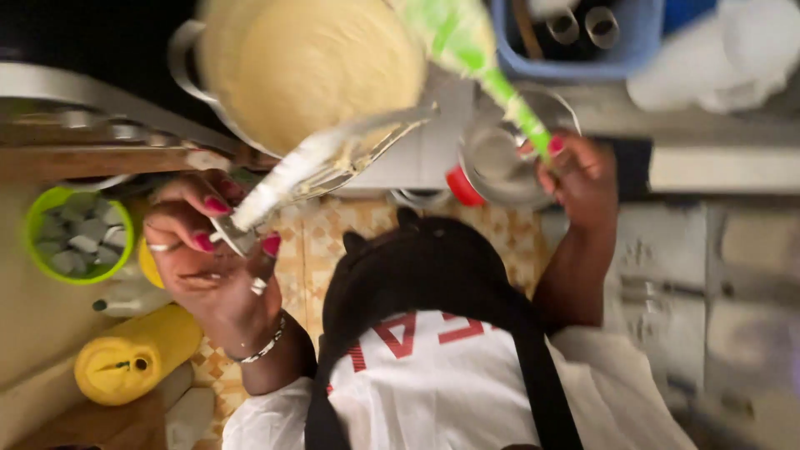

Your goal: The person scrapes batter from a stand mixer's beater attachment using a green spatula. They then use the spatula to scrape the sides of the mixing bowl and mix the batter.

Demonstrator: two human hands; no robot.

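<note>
My left hand [212, 275], with pink nails, rings and a bracelet, grips the handle of a metal whisk [333, 162] coated in pale batter. The whisk points up and to the right, toward a large metal bowl [179, 58] full of pale yellow batter [308, 67]. My right hand [583, 179] holds a green spatula [467, 42] by its handle, its batter-smeared blade over the right edge of the big bowl. A small metal bowl [500, 158] sits just left of my right hand. My white shirt and black apron fill the bottom.
A green bowl [33, 225] of grey-white chunks stands at the left, with a yellow jug [133, 358] lying below it. A blue crate [575, 62] with metal cups is at the top, a white bag [725, 58] to its right. Patterned floor tiles show in the middle.
</note>
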